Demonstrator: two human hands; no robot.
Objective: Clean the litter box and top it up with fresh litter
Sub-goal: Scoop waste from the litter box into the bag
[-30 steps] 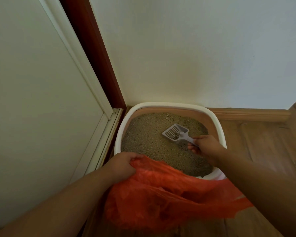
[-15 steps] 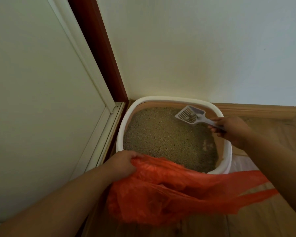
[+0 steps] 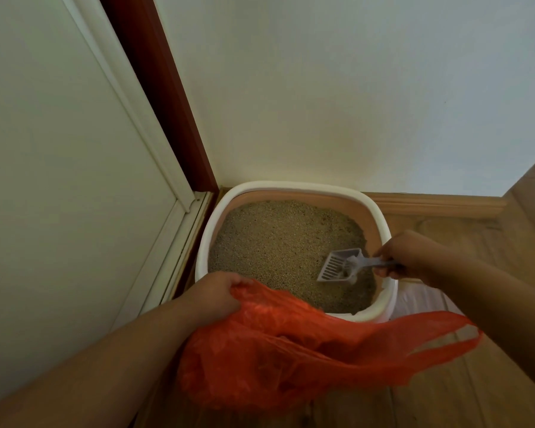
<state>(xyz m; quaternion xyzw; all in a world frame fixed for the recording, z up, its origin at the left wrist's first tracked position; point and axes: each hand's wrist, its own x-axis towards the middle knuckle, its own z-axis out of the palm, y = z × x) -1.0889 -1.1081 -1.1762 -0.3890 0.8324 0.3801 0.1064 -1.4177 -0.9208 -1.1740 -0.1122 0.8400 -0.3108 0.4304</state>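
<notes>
No legible text anywhere

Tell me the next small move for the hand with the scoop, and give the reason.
Probably push the scoop forward and under the litter. The right hand grips its handle with the slotted blade tipped down at the near right of the litter box, apparently empty, while the left hand holds the orange bag ready beside it.
</notes>
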